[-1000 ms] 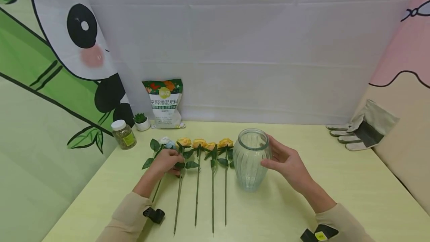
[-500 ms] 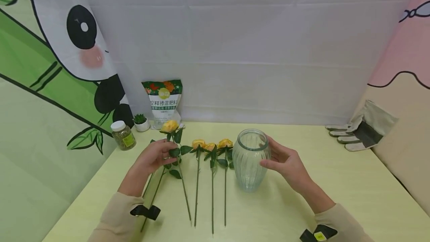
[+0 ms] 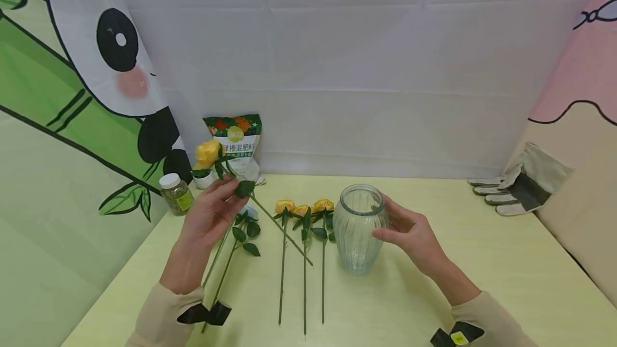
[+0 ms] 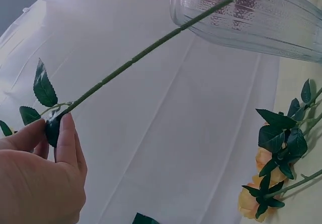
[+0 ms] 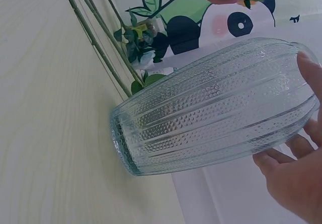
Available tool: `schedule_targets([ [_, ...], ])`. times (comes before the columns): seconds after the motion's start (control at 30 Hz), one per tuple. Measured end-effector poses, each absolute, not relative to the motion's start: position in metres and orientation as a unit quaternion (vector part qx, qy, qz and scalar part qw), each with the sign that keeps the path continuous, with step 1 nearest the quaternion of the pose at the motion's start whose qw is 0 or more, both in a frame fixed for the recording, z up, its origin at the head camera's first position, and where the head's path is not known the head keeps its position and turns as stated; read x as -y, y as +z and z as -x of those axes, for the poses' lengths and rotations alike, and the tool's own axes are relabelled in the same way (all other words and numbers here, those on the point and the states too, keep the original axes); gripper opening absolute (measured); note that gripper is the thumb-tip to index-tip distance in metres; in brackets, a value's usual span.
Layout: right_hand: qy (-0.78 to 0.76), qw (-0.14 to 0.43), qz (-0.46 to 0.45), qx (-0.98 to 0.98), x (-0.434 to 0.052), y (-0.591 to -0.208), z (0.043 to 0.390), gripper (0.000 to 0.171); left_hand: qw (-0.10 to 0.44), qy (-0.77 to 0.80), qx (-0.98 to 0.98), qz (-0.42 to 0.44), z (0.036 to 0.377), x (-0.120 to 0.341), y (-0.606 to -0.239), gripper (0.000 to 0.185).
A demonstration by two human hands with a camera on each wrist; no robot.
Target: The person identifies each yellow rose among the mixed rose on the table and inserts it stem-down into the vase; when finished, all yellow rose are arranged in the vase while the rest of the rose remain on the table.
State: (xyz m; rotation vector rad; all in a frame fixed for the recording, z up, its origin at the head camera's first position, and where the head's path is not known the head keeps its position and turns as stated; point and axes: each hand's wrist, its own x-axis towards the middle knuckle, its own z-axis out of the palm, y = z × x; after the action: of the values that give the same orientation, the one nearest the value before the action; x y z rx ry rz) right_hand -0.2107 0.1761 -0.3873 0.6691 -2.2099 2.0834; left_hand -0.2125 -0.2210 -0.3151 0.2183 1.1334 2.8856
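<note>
Above the table (image 3: 434, 283), the left hand (image 3: 209, 216) pinched a yellow rose (image 3: 208, 152) tilted toward ten o'clock; the right hand (image 3: 409, 234), fingers loosely spread, steadied the glass vase (image 3: 359, 229).

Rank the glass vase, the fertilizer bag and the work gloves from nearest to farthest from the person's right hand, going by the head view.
1. glass vase: touching the right hand, on its left.
2. work gloves: far right edge of the table.
3. fertilizer bag: back left, against the wall.
</note>
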Motion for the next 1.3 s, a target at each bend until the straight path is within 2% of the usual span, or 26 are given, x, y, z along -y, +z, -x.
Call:
schedule_targets([
  [0.23, 0.668, 0.02, -0.219, 0.711, -0.175, -0.388, 0.21, 0.078, -0.005, 0.96, -0.258, -0.113, 0.204, 0.222, -0.305, 0.02],
  [0.5, 0.672, 0.017, -0.217, 0.708, -0.176, -0.388, 0.211, 0.078, -0.018, 0.979, -0.164, -0.119, 0.202, 0.213, -0.29, 0.014],
  [0.77, 0.67, 0.021, -0.217, 0.71, -0.176, -0.389, 0.21, 0.079, -0.05, 0.98, -0.172, -0.081, 0.209, 0.194, -0.283, 0.005],
  [1.0, 0.668, 0.015, -0.202, 0.716, -0.179, -0.393, 0.208, 0.081, -0.062, 0.972, -0.186, -0.129, 0.212, 0.172, -0.286, 0.01],
  [1.3, 0.671, 0.021, -0.215, 0.709, -0.176, -0.392, 0.211, 0.079, -0.117, 0.946, -0.26, -0.151, 0.214, 0.148, -0.283, 0.01],
])
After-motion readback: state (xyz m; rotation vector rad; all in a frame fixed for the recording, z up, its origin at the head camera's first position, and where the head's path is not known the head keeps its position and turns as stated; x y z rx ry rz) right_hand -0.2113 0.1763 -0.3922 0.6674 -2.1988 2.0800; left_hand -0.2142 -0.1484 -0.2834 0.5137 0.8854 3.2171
